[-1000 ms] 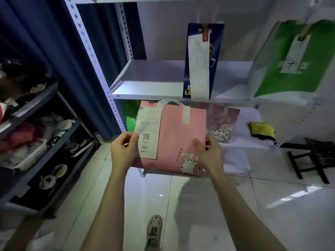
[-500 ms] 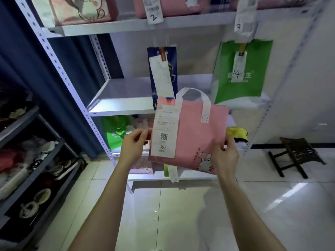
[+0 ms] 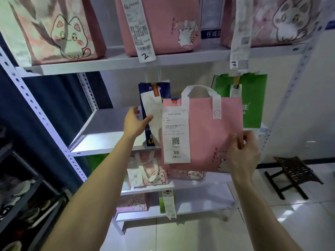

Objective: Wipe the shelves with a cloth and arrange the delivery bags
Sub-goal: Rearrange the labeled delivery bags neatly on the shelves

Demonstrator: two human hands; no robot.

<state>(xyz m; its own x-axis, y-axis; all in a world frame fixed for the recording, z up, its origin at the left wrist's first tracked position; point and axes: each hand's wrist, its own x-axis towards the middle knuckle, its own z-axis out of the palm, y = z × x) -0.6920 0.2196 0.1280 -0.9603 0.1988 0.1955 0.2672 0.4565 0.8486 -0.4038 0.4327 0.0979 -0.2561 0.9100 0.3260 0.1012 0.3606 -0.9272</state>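
A pink delivery bag (image 3: 208,131) with white handles and a receipt marked 366 hangs in front of the middle shelf (image 3: 101,131). My right hand (image 3: 242,154) grips its lower right corner. Off the bag, my left hand (image 3: 135,122) has its fingers apart and touches the long receipt of the blue bag (image 3: 154,91) standing on that shelf. A green bag (image 3: 253,98) stands behind the pink one at the right. On the top shelf (image 3: 117,62) stand three cat-print bags, with tags 2 and 3 hanging down.
Lower shelves hold more cat-print bags (image 3: 146,171) and a green bag with a receipt (image 3: 168,203). A dark rack with clutter (image 3: 23,196) stands at the left before a blue curtain. A small black stool (image 3: 293,174) sits on the tiled floor at the right.
The pink bag has been lifted from the lower shelf up to the middle shelf's height. My left hand has let go of it and reached to the blue bag's receipt.
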